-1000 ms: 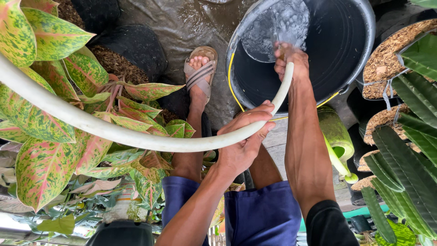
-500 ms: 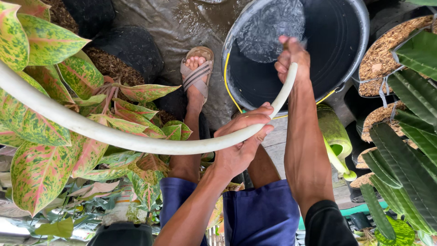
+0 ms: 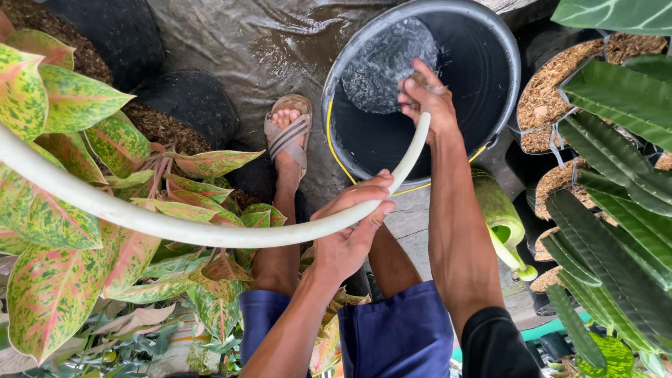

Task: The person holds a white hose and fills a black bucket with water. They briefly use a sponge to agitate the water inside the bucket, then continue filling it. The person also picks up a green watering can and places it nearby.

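A pale cream hose arcs from the left edge across the view to a black bucket. My right hand grips the hose end over the bucket's mouth, and water churns inside. My left hand is wrapped around the hose further back, above my knees. My sandalled foot stands on wet ground beside the bucket.
Pink-and-green leafy plants crowd the left. Black grow bags with brown mulch lie behind them. Potted long-leaved green plants fill the right. A green watering can sits under my right arm. A yellow cord curves along the bucket.
The view has shifted slightly, so the bucket and foot sit a little lower in the frame. Both hands keep their hold on the hose, and water keeps churning in the bucket.
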